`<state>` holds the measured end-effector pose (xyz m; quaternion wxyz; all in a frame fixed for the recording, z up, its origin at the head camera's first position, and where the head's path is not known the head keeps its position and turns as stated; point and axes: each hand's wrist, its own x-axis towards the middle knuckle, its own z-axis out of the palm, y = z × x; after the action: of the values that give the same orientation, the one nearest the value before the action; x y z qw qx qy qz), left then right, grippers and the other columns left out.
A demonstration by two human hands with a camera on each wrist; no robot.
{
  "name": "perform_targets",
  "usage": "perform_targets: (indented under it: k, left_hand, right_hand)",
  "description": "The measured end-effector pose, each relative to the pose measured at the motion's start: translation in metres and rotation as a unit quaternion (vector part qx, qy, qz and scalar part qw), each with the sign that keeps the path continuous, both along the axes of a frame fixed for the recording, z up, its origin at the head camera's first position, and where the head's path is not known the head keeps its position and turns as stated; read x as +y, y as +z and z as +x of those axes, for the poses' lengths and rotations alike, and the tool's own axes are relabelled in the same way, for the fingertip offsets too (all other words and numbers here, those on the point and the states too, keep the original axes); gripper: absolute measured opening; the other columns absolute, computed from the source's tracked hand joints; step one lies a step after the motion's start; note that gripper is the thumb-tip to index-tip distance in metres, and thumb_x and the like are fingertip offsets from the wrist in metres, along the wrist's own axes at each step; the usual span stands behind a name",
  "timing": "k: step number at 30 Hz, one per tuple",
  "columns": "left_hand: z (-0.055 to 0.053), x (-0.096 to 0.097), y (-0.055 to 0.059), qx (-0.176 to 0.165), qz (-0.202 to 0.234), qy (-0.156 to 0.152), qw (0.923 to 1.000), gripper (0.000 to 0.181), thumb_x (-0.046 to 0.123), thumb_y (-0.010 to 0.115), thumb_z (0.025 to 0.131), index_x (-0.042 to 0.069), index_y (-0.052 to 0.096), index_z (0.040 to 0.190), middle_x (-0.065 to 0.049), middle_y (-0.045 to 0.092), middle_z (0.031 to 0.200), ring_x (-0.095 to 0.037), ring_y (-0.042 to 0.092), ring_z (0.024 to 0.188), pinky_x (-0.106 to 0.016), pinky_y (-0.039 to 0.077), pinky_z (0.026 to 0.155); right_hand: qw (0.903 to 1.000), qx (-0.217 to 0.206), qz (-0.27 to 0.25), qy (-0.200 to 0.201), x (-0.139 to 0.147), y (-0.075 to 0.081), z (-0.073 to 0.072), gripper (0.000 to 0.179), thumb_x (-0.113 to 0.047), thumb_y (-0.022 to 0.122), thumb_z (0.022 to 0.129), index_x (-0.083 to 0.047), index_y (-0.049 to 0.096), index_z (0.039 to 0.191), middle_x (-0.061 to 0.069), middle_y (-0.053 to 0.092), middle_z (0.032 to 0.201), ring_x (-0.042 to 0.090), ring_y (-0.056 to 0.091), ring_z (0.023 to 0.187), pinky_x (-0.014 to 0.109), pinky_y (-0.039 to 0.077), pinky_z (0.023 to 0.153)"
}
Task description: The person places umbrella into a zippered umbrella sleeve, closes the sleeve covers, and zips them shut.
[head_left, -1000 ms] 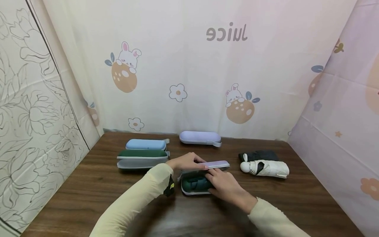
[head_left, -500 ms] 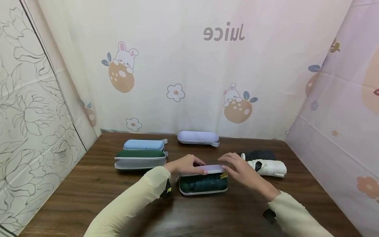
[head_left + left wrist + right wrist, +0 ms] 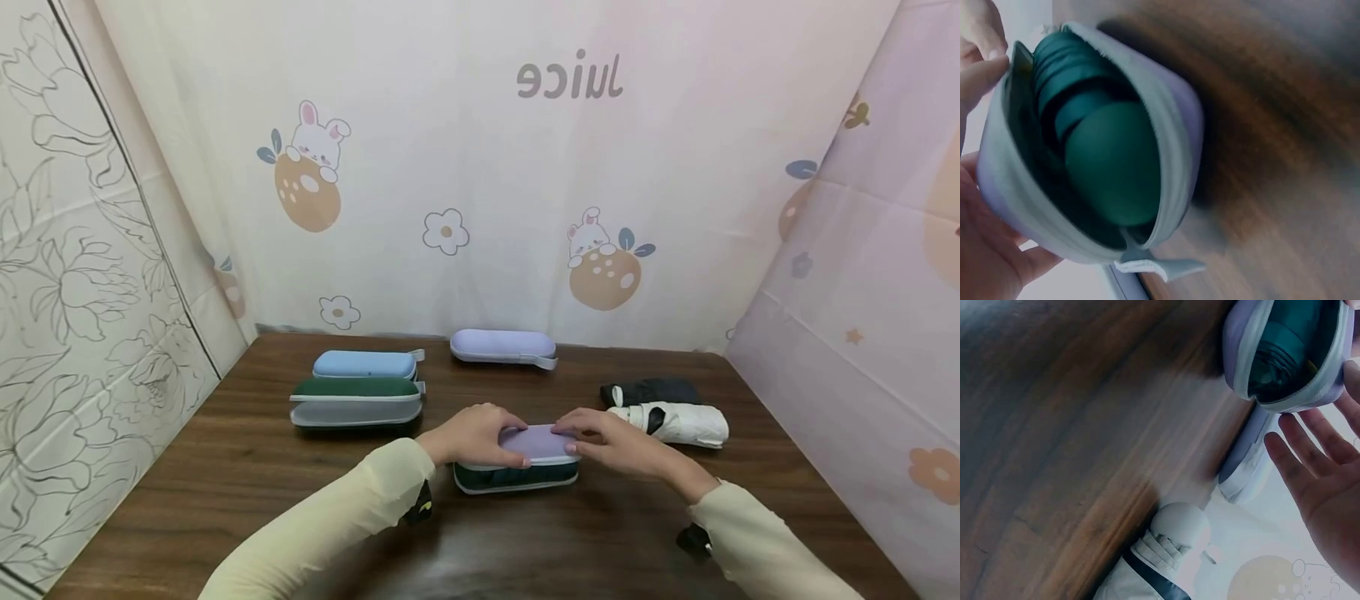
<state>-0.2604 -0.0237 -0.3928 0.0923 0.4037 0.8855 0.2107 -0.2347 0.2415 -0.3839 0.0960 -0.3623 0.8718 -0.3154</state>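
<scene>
A lilac zip case [image 3: 536,442] lies partly closed at the table's middle, a folded dark green umbrella [image 3: 1113,162] inside it with its rounded handle at the left end. My left hand [image 3: 476,437] holds the lid's left part, thumb on the front rim and fingers behind. On the lid's right part, my right hand [image 3: 618,446] has its thumb at the front rim and its fingers on the far side. A grey strap [image 3: 1160,265] sticks out from the case's left end. The front opening still shows a strip of green in the head view.
To the left lie a gaping green case [image 3: 356,400] and a light blue case [image 3: 365,364] behind it. Another lilac case [image 3: 502,346] is by the back curtain. At right rest a folded white umbrella [image 3: 690,423] and a black one [image 3: 660,390].
My right hand has drawn back from inside the case and moved onto the lid's right part. The lid has come down over the green umbrella, pressed forward by both hands.
</scene>
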Motion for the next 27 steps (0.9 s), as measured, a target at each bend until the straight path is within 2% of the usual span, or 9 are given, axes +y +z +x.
perform_targets:
  k: [6, 10, 13, 18, 23, 27]
  left_hand:
    - [0.01, 0.004, -0.007, 0.092, -0.024, -0.004, 0.9954, 0.057, 0.054, 0.068, 0.081, 0.013, 0.066, 0.121, 0.001, 0.066, 0.114, -0.01, 0.057, 0.098, -0.025, 0.048, 0.082]
    - [0.016, 0.004, -0.009, 0.127, -0.026, -0.008, 0.9915, 0.057, 0.055, 0.066, 0.082, 0.013, 0.066, 0.122, -0.001, 0.065, 0.116, -0.012, 0.057, 0.098, -0.026, 0.048, 0.081]
    - [0.018, -0.001, -0.011, 0.121, -0.025, -0.015, 0.9922, 0.057, 0.052, 0.065, 0.085, 0.013, 0.063, 0.126, -0.003, 0.062, 0.121, -0.014, 0.056, 0.104, -0.027, 0.047, 0.086]
    - [0.023, -0.009, -0.015, 0.101, -0.023, -0.023, 0.9943, 0.058, 0.042, 0.07, 0.084, 0.012, 0.058, 0.132, -0.006, 0.056, 0.131, -0.017, 0.052, 0.115, -0.028, 0.043, 0.093]
    - [0.029, -0.009, -0.018, 0.115, -0.026, -0.012, 0.9929, 0.058, 0.04, 0.074, 0.082, 0.013, 0.059, 0.131, -0.006, 0.056, 0.132, -0.018, 0.053, 0.112, -0.029, 0.044, 0.092]
    - [0.032, -0.007, -0.017, 0.124, -0.037, -0.002, 0.9916, 0.057, 0.038, 0.075, 0.082, 0.013, 0.06, 0.13, -0.006, 0.057, 0.131, -0.017, 0.053, 0.11, -0.029, 0.045, 0.092]
  right_hand:
    - [0.997, 0.071, -0.014, 0.026, -0.001, -0.009, 0.002, 0.028, -0.021, 0.059, 0.096, -0.008, 0.065, 0.12, 0.004, 0.06, 0.118, 0.02, 0.056, 0.108, 0.041, 0.047, 0.087]
    - [0.9903, 0.131, -0.014, 0.045, -0.004, -0.014, 0.004, 0.028, -0.019, 0.068, 0.09, -0.009, 0.067, 0.116, 0.005, 0.059, 0.114, 0.02, 0.055, 0.104, 0.037, 0.047, 0.083]
    - [0.9854, 0.164, -0.005, 0.046, -0.007, -0.015, 0.005, 0.03, -0.021, 0.072, 0.086, -0.012, 0.068, 0.114, 0.003, 0.059, 0.111, 0.017, 0.054, 0.101, 0.036, 0.046, 0.081]
    - [0.9828, 0.181, 0.024, 0.028, -0.01, -0.017, 0.007, 0.031, -0.022, 0.075, 0.083, -0.017, 0.07, 0.113, 0.0, 0.057, 0.11, 0.015, 0.051, 0.1, 0.037, 0.045, 0.081]
    - [0.9823, 0.185, 0.027, 0.015, -0.01, -0.023, 0.007, 0.032, -0.019, 0.078, 0.08, -0.017, 0.071, 0.111, 0.0, 0.055, 0.11, 0.016, 0.052, 0.101, 0.038, 0.047, 0.081]
    - [0.9826, 0.185, 0.014, 0.01, -0.01, -0.027, 0.008, 0.031, -0.019, 0.079, 0.079, -0.018, 0.071, 0.109, 0.0, 0.053, 0.111, 0.016, 0.052, 0.102, 0.038, 0.047, 0.081]
